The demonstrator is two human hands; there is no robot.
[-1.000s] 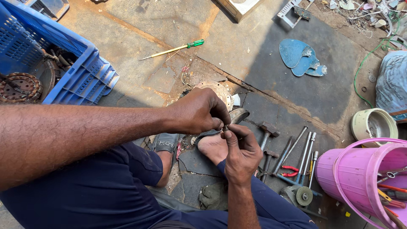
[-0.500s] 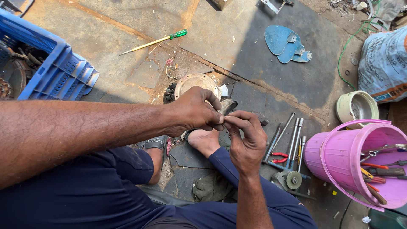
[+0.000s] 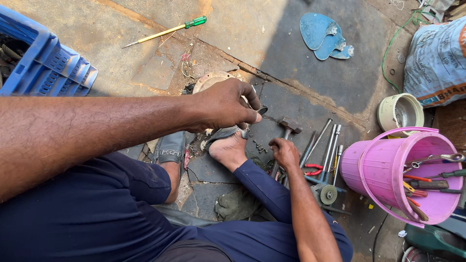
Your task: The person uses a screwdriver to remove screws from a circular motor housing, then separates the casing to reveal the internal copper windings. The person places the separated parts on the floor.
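While I sit on the stone floor with my legs folded, my left hand (image 3: pixel 225 104) hangs above my bare foot (image 3: pixel 228 150), fingers curled in and thumb pressed to the fingertips on a small dark metal part (image 3: pixel 262 110) that pokes out past my thumb. Just behind this hand lies a round metal plate (image 3: pixel 211 80), half hidden by my knuckles. My right hand (image 3: pixel 285 153) is down low, just beside the foot, closed around the handle of a hammer (image 3: pixel 290 125) whose head points away from me. A few small screws (image 3: pixel 259 147) lie between foot and hand. Just past my right hand sit wrenches (image 3: pixel 330 143) and red pliers (image 3: pixel 314 169), and beyond them a pink bucket (image 3: pixel 388 165) with tools in it. Well beyond my left hand lies a green-handled screwdriver (image 3: pixel 167 32), with a blue crate (image 3: pixel 48 68) off to that side.
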